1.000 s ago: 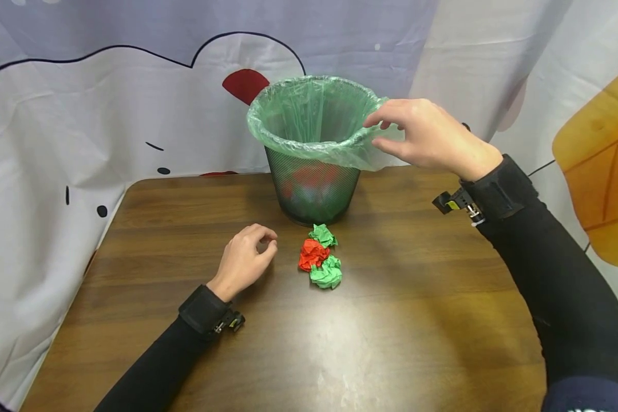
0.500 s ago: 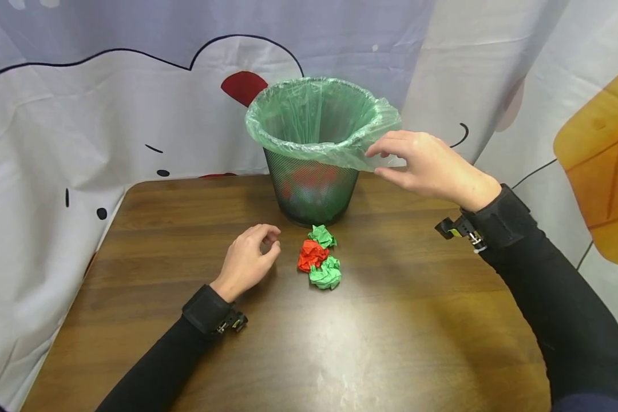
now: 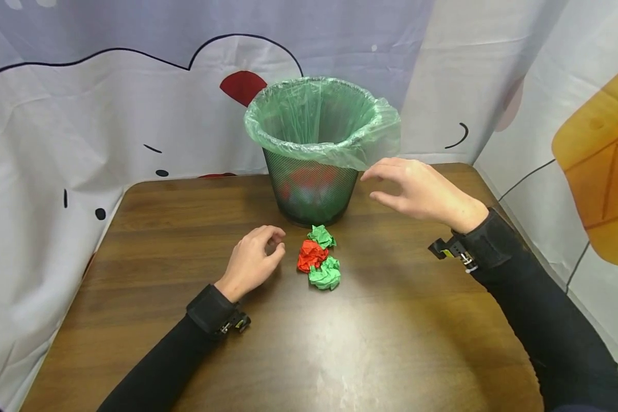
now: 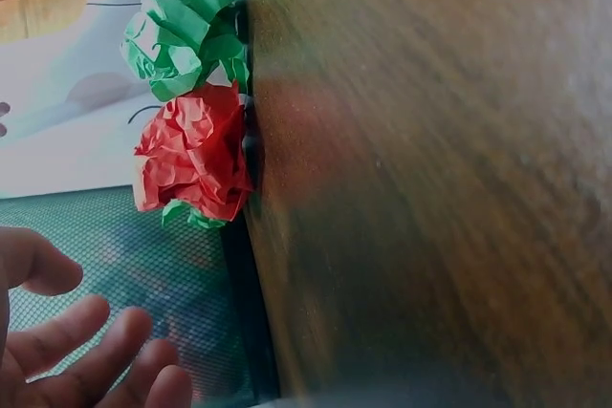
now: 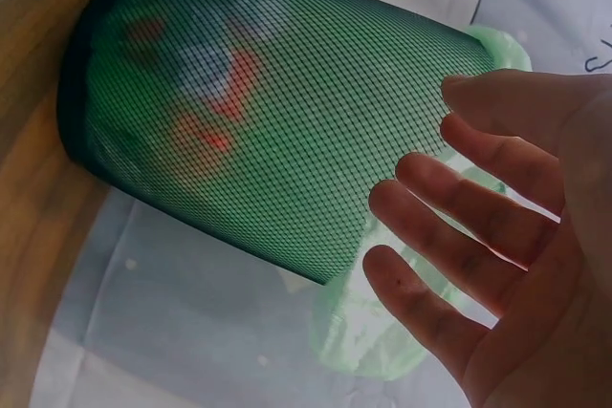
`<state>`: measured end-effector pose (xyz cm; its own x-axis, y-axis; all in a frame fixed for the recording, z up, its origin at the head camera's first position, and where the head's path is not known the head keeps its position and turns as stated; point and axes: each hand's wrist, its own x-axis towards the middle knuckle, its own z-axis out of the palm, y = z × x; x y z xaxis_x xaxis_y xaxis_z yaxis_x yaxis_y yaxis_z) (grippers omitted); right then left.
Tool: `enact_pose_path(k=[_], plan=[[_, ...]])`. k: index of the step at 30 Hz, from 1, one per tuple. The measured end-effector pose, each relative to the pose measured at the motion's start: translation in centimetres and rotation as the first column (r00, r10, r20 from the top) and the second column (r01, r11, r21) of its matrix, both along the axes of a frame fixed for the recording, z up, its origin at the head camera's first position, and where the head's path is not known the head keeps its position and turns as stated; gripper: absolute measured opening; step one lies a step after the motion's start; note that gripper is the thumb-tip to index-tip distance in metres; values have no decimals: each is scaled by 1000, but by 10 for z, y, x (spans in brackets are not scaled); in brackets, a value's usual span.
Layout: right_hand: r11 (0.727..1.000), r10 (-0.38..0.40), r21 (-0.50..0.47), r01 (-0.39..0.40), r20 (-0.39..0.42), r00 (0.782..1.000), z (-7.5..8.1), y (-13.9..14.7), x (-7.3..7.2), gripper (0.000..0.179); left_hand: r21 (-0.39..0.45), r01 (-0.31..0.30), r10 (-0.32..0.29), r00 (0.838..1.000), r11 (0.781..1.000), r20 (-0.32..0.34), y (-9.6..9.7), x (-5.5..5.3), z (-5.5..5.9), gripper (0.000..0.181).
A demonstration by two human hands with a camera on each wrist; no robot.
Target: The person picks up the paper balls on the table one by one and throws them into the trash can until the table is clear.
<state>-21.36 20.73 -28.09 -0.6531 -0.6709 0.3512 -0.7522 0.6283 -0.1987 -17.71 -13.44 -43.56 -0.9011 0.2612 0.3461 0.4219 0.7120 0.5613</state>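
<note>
Three crumpled paper balls lie in a row on the table: a green paper ball (image 3: 321, 236) at the back, a red paper ball (image 3: 312, 256) in the middle and another green paper ball (image 3: 325, 274) in front. My left hand (image 3: 254, 259) is just left of them, fingers loosely bent around nothing. Behind the row stands a black mesh wastebasket (image 3: 309, 191), lined with a green plastic bag (image 3: 319, 150) folded over its rim. My right hand (image 3: 417, 189), empty with fingers relaxed, hovers right of the basket, below the bag's loose flap. In the right wrist view its fingers (image 5: 449, 193) are spread apart.
Reddish and whitish shapes (image 5: 215, 107) show blurred through the mesh inside the basket. A printed curtain (image 3: 82, 126) hangs close behind the wooden table (image 3: 391, 343) and along its right side. The table's rounded back-left corner shows beside the curtain.
My right hand has come down from beside the bag's rim to below the flap, which now hangs free of it. My left hand has shifted slightly right, towards the paper balls.
</note>
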Motion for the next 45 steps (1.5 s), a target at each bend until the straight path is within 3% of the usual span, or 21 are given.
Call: enact_pose_path(k=[16, 27, 38, 45], plan=[[998, -63, -14, 65, 108, 992, -40, 9, 11, 29, -77, 43, -38, 997, 996, 67, 7, -1, 0, 27], [998, -45, -34, 51, 157, 987, -66, 17, 18, 30, -145, 75, -59, 992, 987, 112, 13, -1, -5, 33], [998, -61, -13, 65, 207, 976, -80, 17, 22, 31, -168, 149, -118, 976, 975, 181, 20, -1, -8, 40], [996, -84, 1, 86, 228, 970, -85, 17, 24, 31, -192, 180, -143, 971, 965, 190, 27, -3, -10, 47]])
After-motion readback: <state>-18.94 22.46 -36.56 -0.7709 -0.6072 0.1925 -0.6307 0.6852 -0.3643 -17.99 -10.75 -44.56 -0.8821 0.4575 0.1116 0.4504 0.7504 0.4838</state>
